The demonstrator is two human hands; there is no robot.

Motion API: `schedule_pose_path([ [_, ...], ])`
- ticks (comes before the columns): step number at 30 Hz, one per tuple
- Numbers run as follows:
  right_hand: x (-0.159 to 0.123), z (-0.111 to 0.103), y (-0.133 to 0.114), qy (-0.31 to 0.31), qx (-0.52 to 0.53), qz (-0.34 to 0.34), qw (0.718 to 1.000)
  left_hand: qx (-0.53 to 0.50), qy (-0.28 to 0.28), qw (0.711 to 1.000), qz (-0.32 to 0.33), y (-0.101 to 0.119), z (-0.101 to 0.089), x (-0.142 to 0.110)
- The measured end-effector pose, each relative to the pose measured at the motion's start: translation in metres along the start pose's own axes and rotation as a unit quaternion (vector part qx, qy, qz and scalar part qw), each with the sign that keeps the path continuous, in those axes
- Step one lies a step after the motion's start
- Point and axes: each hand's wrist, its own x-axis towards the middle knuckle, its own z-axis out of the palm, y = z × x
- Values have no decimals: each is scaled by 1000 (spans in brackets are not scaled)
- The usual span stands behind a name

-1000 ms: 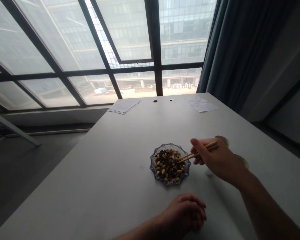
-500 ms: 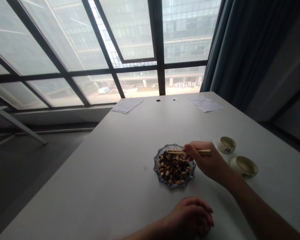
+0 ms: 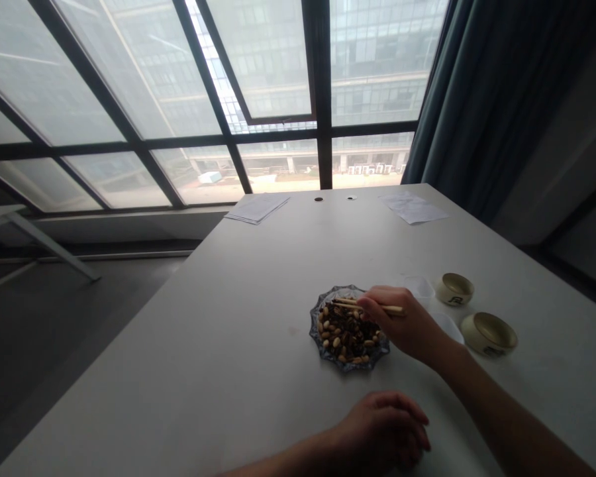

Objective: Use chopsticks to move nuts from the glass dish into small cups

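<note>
My right hand (image 3: 395,318) is closed on a pair of light wooden chopsticks (image 3: 395,310). Their tips point left, over the far side of a scalloped glass dish (image 3: 316,336). Pale oval nuts (image 3: 336,342), seemingly peanuts or pistachios, fill the dish together with dark, thin pieces (image 3: 351,324). Whether the tips pinch one of the dark pieces is too small to tell. Nearer to me, my left hand (image 3: 385,427) rests on the table below the dish, fingers loosely bent, with nothing visible in it.
Two cream bowls with dark markings, a farther bowl (image 3: 454,289) and a nearer bowl (image 3: 489,333), stand right of my right hand. Beside them are clear plastic containers (image 3: 418,287), partly behind that hand. Papers (image 3: 258,208) lie at the table's far end.
My right hand has shifted slightly left relative to the bowls, and the clear containers show more. The chopstick tips remain over the dish. My left hand keeps its pose; the view has turned slightly.
</note>
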Motion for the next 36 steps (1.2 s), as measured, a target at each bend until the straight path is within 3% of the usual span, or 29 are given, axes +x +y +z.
schedule_pose_path([
  [9,-4,5,1,47,36,13,998,11,16,1000,-2,2,4,0],
  [14,-21,-13,-8,94,48,25,994,19,13,1000,5,5,7,0],
  [18,-50,-33,-15,183,65,47,980,19,12,1000,10,9,11,-5],
  [25,-87,-30,-20,348,91,112,926,30,6,999,16,12,13,-8],
  [29,-115,-37,-18,422,27,128,897,34,6,999,21,12,13,-8],
  [31,-136,-47,-16,469,-12,143,871,36,6,999,23,13,14,-8],
  [36,-188,-65,0,585,-52,228,777,40,6,999,25,14,14,-9],
])
